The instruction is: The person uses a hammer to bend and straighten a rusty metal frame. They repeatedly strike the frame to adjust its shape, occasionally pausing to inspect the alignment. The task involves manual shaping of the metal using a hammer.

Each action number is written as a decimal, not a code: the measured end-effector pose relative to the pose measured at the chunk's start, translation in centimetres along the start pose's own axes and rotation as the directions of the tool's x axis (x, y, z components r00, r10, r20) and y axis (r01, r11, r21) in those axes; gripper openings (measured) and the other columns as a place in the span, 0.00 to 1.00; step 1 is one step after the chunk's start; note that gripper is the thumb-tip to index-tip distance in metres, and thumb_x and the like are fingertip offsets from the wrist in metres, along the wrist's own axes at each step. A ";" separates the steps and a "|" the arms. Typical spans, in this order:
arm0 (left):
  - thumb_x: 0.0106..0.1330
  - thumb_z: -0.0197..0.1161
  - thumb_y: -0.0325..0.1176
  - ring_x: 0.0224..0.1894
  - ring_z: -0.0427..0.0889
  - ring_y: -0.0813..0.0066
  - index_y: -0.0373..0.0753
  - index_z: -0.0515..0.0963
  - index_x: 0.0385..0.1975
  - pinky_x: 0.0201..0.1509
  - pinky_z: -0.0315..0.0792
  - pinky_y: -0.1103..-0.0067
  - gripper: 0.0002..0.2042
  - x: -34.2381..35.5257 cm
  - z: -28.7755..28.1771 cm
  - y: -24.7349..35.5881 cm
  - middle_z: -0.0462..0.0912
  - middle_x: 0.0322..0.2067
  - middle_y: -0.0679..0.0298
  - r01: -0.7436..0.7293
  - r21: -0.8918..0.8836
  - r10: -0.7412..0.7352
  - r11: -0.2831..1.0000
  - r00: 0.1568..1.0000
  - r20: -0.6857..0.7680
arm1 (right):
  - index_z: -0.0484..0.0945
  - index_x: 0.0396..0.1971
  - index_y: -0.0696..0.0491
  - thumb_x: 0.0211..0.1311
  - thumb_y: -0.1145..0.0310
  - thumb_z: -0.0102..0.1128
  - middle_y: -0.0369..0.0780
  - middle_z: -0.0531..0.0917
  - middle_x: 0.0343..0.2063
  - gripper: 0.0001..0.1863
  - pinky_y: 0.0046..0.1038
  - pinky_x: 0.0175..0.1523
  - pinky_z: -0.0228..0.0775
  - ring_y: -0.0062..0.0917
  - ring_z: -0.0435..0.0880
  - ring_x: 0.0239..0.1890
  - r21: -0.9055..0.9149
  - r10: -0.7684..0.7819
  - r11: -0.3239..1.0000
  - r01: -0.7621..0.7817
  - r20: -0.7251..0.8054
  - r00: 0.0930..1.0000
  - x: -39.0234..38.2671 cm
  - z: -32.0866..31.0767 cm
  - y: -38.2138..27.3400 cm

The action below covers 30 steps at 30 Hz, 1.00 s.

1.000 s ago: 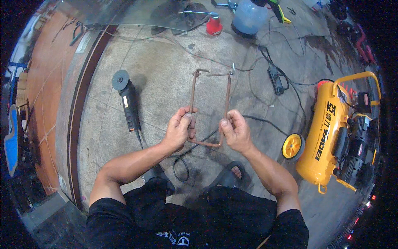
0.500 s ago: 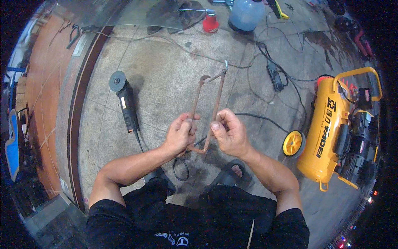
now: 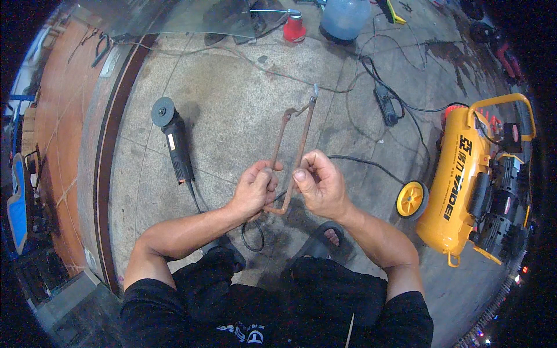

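Note:
Between my hands is a rusty bent metal rod frame (image 3: 304, 134), a long narrow loop with a crosspiece near its far end and a pale tip. My left hand (image 3: 256, 187) is closed round its left bar. My right hand (image 3: 318, 181) pinches the right bar, thumb on top. The near bend of the frame shows just below my hands. To the left, beyond my left forearm, an angle grinder (image 3: 177, 148) with a grey disc lies on the floor, its cord running toward my feet.
A yellow air compressor (image 3: 454, 191) with a wheel stands at the right. A black power strip (image 3: 386, 106) and cords lie ahead of it. Farther off are a red bottle (image 3: 295, 30), a bluish jug (image 3: 344, 21) and a glass sheet (image 3: 191, 23). A raised sill (image 3: 107, 145) runs along the left.
The rod frame has turned slightly in my hands, its far left corner shifting a little. Both hands keep their grip and have barely moved.

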State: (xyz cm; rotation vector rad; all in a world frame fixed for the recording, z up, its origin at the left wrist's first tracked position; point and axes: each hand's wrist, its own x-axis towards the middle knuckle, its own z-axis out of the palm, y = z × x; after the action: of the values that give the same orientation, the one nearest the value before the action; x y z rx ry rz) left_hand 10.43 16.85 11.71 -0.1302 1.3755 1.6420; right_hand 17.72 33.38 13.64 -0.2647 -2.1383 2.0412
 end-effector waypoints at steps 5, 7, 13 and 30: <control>0.73 0.43 0.34 0.14 0.60 0.87 0.40 0.69 0.47 0.15 0.56 0.86 0.11 -0.1 0.0 0.0 0.66 0.21 0.71 0.022 -0.019 -0.022 1.000 1.000 0.009 | 0.69 0.30 0.56 0.64 0.59 0.60 0.34 0.73 0.17 0.16 0.23 0.24 0.64 0.14 0.70 0.20 -0.021 -0.017 1.000 0.017 -0.001 1.000 0.1 0.0 -0.1; 0.73 0.43 0.34 0.14 0.60 0.87 0.39 0.69 0.47 0.14 0.57 0.86 0.11 -0.1 0.0 0.0 0.66 0.22 0.71 0.027 -0.027 -0.027 0.999 1.000 0.010 | 0.69 0.30 0.56 0.64 0.59 0.60 0.34 0.73 0.17 0.15 0.22 0.24 0.64 0.14 0.70 0.20 -0.025 -0.014 1.000 0.014 -0.004 1.000 0.0 0.0 -0.2; 0.73 0.43 0.34 0.14 0.60 0.85 0.39 0.69 0.48 0.14 0.57 0.85 0.11 -0.1 -0.1 -0.1 0.66 0.21 0.71 0.017 -0.029 -0.017 0.999 1.000 -0.021 | 0.70 0.31 0.56 0.64 0.62 0.59 0.32 0.74 0.18 0.13 0.22 0.25 0.64 0.14 0.70 0.21 0.012 0.041 0.999 -0.041 0.003 0.999 -0.2 -0.1 -0.2; 0.72 0.47 0.49 0.59 0.71 0.47 0.50 0.59 0.62 0.53 0.70 0.42 0.22 -0.1 -1.7 2.7 0.63 0.62 0.59 0.365 -0.503 -0.042 0.783 0.838 0.544 | 0.72 0.38 0.57 0.67 0.69 0.52 0.34 0.75 0.21 0.07 0.24 0.28 0.67 0.16 0.73 0.24 -0.105 0.110 0.988 -0.109 0.000 0.994 -1.3 -1.0 5.9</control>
State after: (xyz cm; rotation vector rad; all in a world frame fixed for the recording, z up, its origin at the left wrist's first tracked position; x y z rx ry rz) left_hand 7.75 15.64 13.04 -0.1912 0.3925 1.6992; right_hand 19.24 34.28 7.77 -0.3997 -2.2855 1.9905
